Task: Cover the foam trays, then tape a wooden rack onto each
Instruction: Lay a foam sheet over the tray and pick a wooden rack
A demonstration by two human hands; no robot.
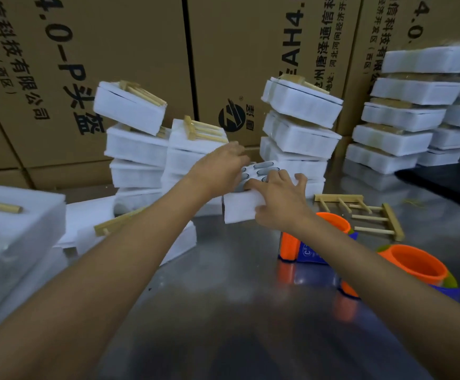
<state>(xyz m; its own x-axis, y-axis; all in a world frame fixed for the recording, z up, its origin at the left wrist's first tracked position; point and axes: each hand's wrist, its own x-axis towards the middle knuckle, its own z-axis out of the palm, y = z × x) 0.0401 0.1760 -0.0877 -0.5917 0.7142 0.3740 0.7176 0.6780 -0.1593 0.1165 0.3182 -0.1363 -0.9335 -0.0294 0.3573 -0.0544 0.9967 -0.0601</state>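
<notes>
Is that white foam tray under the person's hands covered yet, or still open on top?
Still open. The foam tray shows round holes with dark rims between the left hand and right hand; no foam lid lies over them.

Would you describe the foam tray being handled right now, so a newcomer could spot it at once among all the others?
Start at the metal table and follow both forearms forward to where the hands meet. The foam tray there is gripped by the right hand at its near edge, with the left hand on its far side. Unlike the stacked trays behind it, it is uncovered, with round holes showing on top and no wooden rack.
</notes>
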